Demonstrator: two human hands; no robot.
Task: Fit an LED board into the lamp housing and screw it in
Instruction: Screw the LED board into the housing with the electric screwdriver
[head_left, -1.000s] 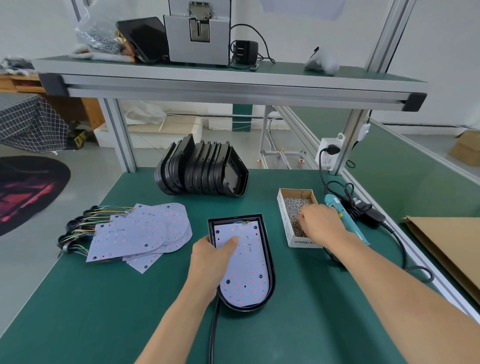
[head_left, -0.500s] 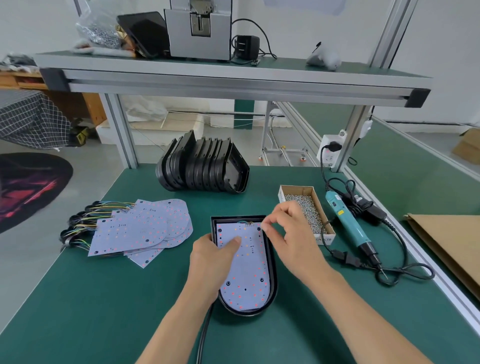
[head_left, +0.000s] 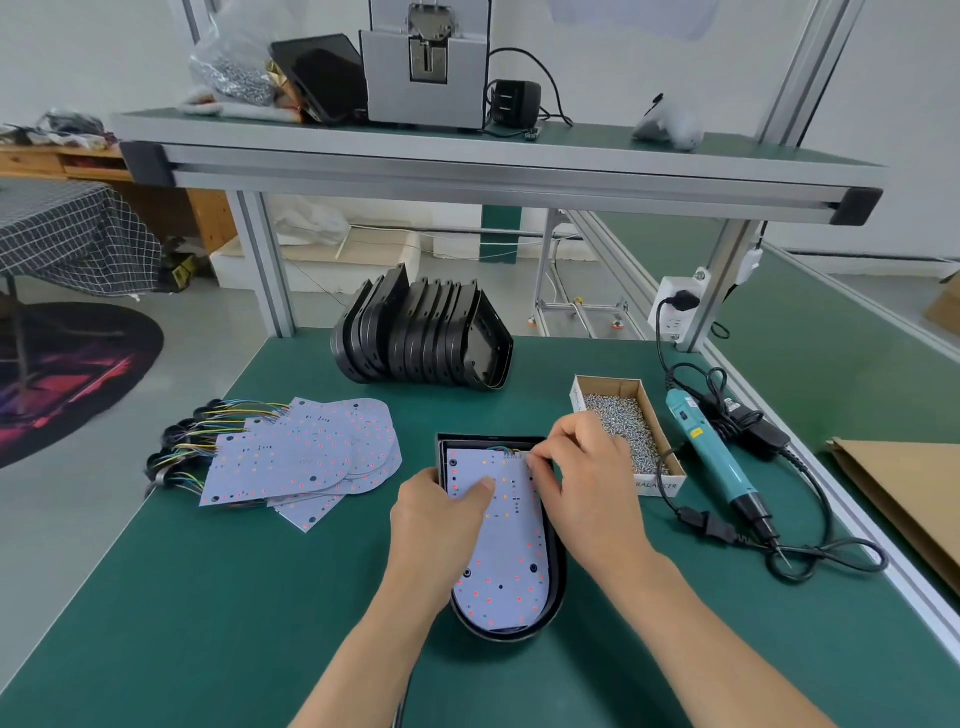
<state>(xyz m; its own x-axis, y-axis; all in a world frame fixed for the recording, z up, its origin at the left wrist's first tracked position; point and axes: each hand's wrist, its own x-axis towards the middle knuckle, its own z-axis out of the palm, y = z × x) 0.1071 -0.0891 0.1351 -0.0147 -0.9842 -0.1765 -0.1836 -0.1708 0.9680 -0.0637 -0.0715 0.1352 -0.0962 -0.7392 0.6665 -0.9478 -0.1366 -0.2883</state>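
With the LED board (head_left: 501, 540) seated in the lamp housing (head_left: 558, 571) on the bench (head_left: 208, 597), the left hand (head_left: 441, 525) presses it flat while the right hand (head_left: 587, 483) pinches something small, probably a screw, at the top edge. Next: place it in a hole, then fetch the screwdriver (head_left: 711, 457).

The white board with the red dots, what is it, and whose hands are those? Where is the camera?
The camera sits on a person's head, looking down at their green workbench. The white board is an LED board lying inside a black lamp housing. The left hand presses it flat with the thumb. The right hand pinches near its top edge, likely placing a screw, too small to see. Nearby lie spare boards, spare housings, a box of screws and a blue electric screwdriver.
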